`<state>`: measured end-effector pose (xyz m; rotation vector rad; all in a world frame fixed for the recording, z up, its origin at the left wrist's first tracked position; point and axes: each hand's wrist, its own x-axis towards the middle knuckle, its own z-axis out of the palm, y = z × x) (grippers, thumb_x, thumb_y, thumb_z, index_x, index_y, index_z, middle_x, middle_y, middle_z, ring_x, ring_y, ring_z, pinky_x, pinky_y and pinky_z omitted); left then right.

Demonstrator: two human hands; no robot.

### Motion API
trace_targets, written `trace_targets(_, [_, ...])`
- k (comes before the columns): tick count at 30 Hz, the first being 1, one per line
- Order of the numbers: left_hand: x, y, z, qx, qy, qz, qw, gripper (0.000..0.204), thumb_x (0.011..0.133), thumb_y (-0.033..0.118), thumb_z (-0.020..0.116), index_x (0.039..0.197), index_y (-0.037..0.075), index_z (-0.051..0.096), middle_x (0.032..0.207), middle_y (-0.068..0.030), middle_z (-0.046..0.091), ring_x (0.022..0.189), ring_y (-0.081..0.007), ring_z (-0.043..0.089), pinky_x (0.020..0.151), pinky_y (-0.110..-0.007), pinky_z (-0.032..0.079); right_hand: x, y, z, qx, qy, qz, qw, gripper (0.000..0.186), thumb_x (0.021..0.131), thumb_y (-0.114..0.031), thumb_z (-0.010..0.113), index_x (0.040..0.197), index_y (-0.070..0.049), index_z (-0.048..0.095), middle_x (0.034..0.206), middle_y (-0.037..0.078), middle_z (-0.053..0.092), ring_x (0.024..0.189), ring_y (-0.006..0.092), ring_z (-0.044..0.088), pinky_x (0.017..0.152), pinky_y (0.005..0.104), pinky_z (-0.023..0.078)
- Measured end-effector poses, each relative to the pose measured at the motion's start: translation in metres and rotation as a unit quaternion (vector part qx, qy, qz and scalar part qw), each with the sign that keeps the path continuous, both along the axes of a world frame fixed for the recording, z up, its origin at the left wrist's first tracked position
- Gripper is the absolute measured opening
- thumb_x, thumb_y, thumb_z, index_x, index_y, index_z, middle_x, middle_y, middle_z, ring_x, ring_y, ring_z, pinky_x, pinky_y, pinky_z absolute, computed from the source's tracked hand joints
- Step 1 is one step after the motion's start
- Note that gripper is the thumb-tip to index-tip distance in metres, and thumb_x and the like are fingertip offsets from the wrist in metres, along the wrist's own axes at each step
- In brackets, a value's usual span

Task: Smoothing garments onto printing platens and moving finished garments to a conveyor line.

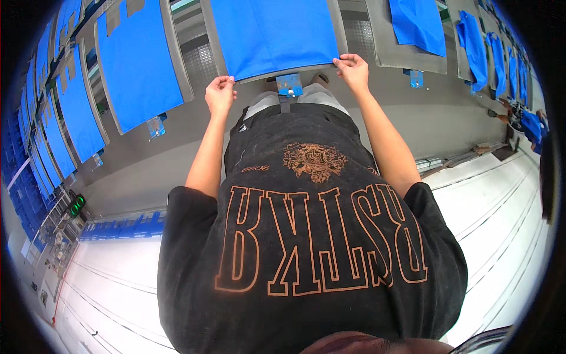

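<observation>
A blue fabric panel lies on a grey metal platen in front of me. My left hand pinches its near left corner, and my right hand pinches its near right corner. The near edge runs fairly straight between the two hands, along the platen's edge. Under the middle of that edge is a light blue metal bracket with a small bolt. My forearms reach up past my black printed shirt.
Rows of similar platens with blue pieces stretch left and right, some pieces rumpled. A green light shows at lower left. At far right, part of another person is visible near more blue fabric. A white floor lies beyond.
</observation>
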<state>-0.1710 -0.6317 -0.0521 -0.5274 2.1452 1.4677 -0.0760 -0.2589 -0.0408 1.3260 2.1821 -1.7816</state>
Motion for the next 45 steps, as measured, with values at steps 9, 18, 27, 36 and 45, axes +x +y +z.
trace_targets(9, [0.003, 0.005, 0.003, -0.036, 0.040, 0.031, 0.998, 0.026, 0.089, 0.016, 0.078, 0.105, 0.000, 0.065, 0.081, -0.0067, 0.073, 0.059, -0.0107, 0.066, 0.051, -0.026, 0.056, 0.005, 0.000, -0.002, 0.007, 0.013, -0.025, 1.000, 0.032, 0.084, -0.009, 0.083, 0.104, 0.002, 0.062, 0.084, 0.010, 0.072, 0.063, 0.0123, 0.066, 0.055, 0.0262, 0.054])
trace_targets(18, [0.007, 0.000, -0.003, -0.025, 0.036, 0.042, 0.998, 0.027, 0.088, 0.017, 0.080, 0.097, 0.000, 0.062, 0.079, -0.0086, 0.073, 0.058, -0.0114, 0.066, 0.052, -0.028, 0.056, 0.006, -0.005, -0.002, -0.004, 0.029, -0.032, 0.999, 0.032, 0.083, -0.006, 0.082, 0.104, 0.003, 0.060, 0.082, 0.011, 0.071, 0.063, 0.0132, 0.067, 0.056, 0.0270, 0.056])
trace_targets(27, [0.009, 0.000, 0.001, -0.028, 0.036, 0.038, 0.998, 0.026, 0.087, 0.016, 0.080, 0.097, 0.000, 0.062, 0.078, -0.0074, 0.073, 0.057, -0.0106, 0.066, 0.052, -0.027, 0.054, 0.009, -0.002, -0.005, 0.007, 0.027, -0.023, 0.999, 0.031, 0.083, -0.007, 0.082, 0.103, 0.003, 0.061, 0.082, 0.011, 0.071, 0.064, 0.0133, 0.067, 0.057, 0.0271, 0.055])
trace_targets(36, [0.002, 0.008, 0.030, -0.253, 0.205, -0.170, 0.930, 0.027, 0.090, 0.027, 0.073, 0.107, 0.007, 0.065, 0.107, -0.0087, 0.073, 0.102, -0.0246, 0.068, 0.084, -0.042, 0.053, -0.004, -0.019, 0.027, 0.359, 0.016, 0.188, 0.914, 0.039, 0.087, -0.026, 0.077, 0.113, -0.003, 0.060, 0.115, 0.014, 0.067, 0.101, 0.0251, 0.065, 0.086, 0.0420, 0.052])
trace_targets(45, [-0.045, 0.088, 0.038, -0.319, 0.412, -0.386, 0.761, 0.060, 0.098, 0.053, 0.052, 0.154, 0.034, 0.044, 0.164, -0.0069, 0.033, 0.152, -0.0310, 0.029, 0.122, -0.058, 0.017, -0.048, -0.062, 0.045, 0.506, 0.011, 0.422, 0.752, 0.081, 0.098, -0.061, 0.046, 0.162, -0.017, 0.022, 0.169, 0.008, 0.018, 0.155, 0.0299, 0.018, 0.125, 0.0517, 0.014])
